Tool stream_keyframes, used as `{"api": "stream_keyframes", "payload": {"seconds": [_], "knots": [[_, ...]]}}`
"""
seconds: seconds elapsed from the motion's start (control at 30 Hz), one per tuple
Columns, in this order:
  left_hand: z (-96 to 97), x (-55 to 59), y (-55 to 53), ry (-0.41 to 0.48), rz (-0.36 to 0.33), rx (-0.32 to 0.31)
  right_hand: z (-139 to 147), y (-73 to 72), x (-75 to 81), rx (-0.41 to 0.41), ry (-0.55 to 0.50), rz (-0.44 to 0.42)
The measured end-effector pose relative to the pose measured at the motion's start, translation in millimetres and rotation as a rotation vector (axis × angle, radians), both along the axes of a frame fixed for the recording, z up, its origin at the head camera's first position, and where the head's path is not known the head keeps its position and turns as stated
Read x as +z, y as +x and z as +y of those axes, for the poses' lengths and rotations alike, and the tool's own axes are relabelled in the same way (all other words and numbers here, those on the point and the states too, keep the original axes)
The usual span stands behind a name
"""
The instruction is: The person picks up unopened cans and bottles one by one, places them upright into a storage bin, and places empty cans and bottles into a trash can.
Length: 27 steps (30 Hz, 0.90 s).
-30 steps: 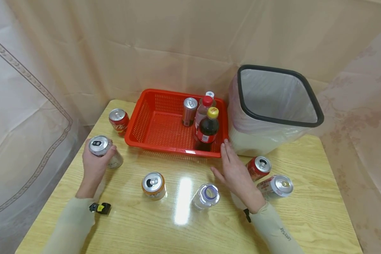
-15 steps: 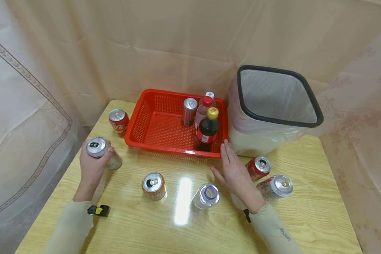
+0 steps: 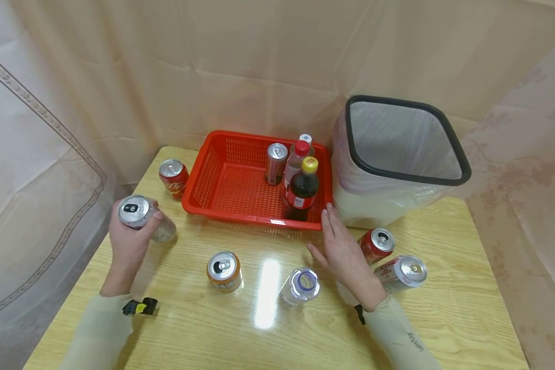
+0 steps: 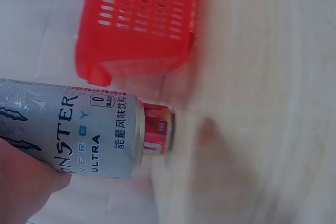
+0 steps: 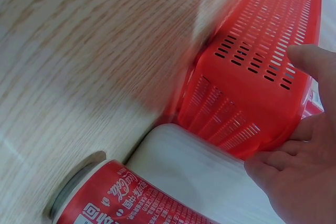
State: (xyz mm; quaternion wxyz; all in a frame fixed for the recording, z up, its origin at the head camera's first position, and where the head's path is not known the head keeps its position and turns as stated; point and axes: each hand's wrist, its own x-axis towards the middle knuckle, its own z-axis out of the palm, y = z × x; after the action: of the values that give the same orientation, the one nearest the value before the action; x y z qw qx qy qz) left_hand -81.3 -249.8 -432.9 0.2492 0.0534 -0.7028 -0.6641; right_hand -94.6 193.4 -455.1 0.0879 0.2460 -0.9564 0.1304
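Note:
My left hand grips a whitish Monster energy drink can, fingers and thumb around its upper part. The can leans toward the left in the head view, and the left wrist view shows a gap between its base and the tabletop. Behind it, a red Coca-Cola can stands beside the red plastic basket. My right hand has its fingers extended, the tips at the basket's near right corner, nothing in its grasp. Inside the basket stand a cola bottle with a yellow cap, a red-capped bottle and a pinkish can.
A lined trash bin with a black rim stands right of the basket. An orange-rimmed can and an uncapped clear bottle are on the near table. Another red can and a white can stand by my right forearm.
My left hand has shifted left with the Monster can, which now leans further and sits a little higher in view. The right hand stays at the basket corner.

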Motion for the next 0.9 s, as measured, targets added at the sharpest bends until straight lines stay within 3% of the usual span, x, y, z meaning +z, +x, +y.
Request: {"api": "stream_keyframes", "payload": {"seconds": [0.3, 0.57, 0.77, 0.9], "knots": [[9.2, 25.3, 4.5, 0.046, 0.086, -0.065, 0.1, 0.3, -0.7, 0.0, -0.005, 0.015], [20.5, 47.9, 7.1, 0.035, 0.172, -0.135, 0.2, 0.6, -1.3, 0.007, -0.014, 0.033], [36.0, 62.8, 8.5, 0.073, 0.264, -0.196, 0.1, 0.9, -2.1, 0.008, -0.019, 0.04], [48.6, 76.2, 8.1, 0.071, 0.281, -0.257, 0.0, 1.0, -2.2, 0.004, -0.025, 0.038]]}}
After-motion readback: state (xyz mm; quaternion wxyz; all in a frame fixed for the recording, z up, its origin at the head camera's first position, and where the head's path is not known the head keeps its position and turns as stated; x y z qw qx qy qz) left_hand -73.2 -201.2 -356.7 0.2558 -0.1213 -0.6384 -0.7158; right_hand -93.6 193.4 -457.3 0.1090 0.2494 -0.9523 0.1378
